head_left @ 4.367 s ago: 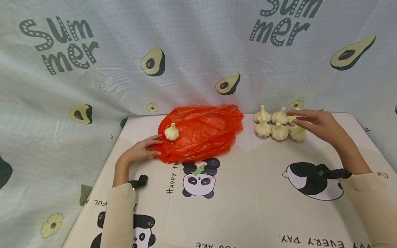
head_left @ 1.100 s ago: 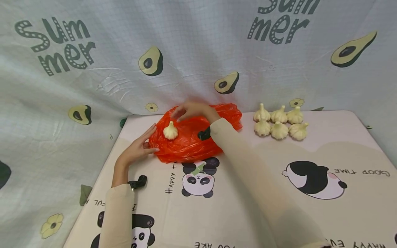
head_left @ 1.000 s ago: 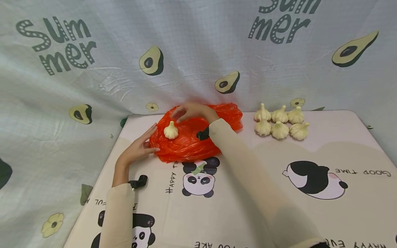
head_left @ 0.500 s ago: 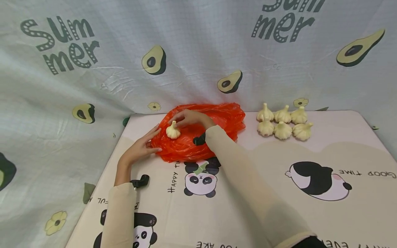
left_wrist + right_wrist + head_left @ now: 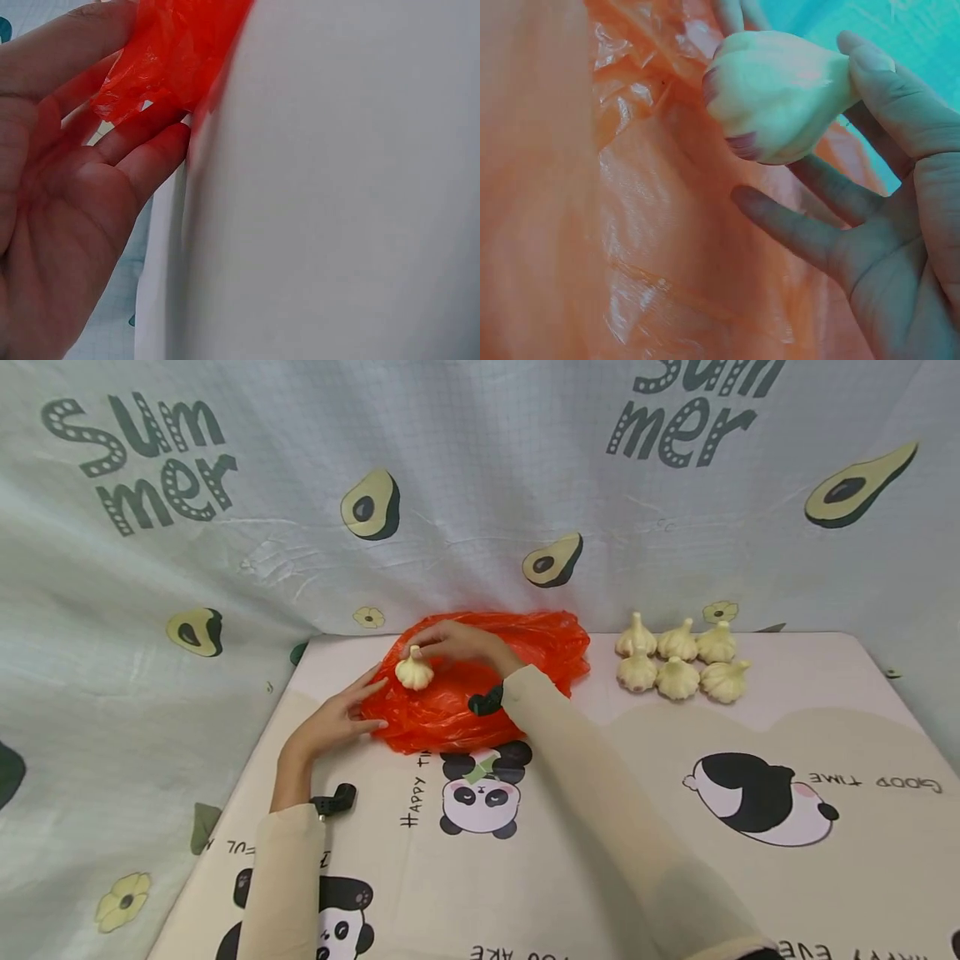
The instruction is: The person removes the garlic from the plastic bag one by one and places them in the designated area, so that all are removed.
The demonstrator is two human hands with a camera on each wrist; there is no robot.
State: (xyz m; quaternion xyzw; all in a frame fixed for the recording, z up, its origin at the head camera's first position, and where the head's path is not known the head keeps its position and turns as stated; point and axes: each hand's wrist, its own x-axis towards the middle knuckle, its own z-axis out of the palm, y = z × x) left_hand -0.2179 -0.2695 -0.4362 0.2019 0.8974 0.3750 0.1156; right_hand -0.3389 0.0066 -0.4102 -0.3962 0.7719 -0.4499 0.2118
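Note:
A pale garlic bulb (image 5: 415, 673) with purple marks at its base is held over the left part of a crumpled red plastic bag (image 5: 450, 718). My right hand (image 5: 459, 642) pinches the bulb by its stem between thumb and forefinger; the right wrist view shows the bulb (image 5: 776, 97) with the other fingers (image 5: 795, 229) spread below it. At the bag's left edge, my left hand (image 5: 333, 722) touches the plastic with fingers and thumb apart. In the left wrist view, the bag's edge (image 5: 184, 49) lies against the extended fingers of that hand (image 5: 82, 180).
Several garlic bulbs (image 5: 678, 678) stand in two rows to the right of the bag. A pale tablecloth (image 5: 585, 877) with panda prints covers the table. Behind it rises a light curtain (image 5: 465, 468) with avocado prints.
The right hand has come from the garlic rows to the bag, then down onto the bulb's stem, and now pinches it, the bulb slightly raised. The left hand stays at the bag's edge.

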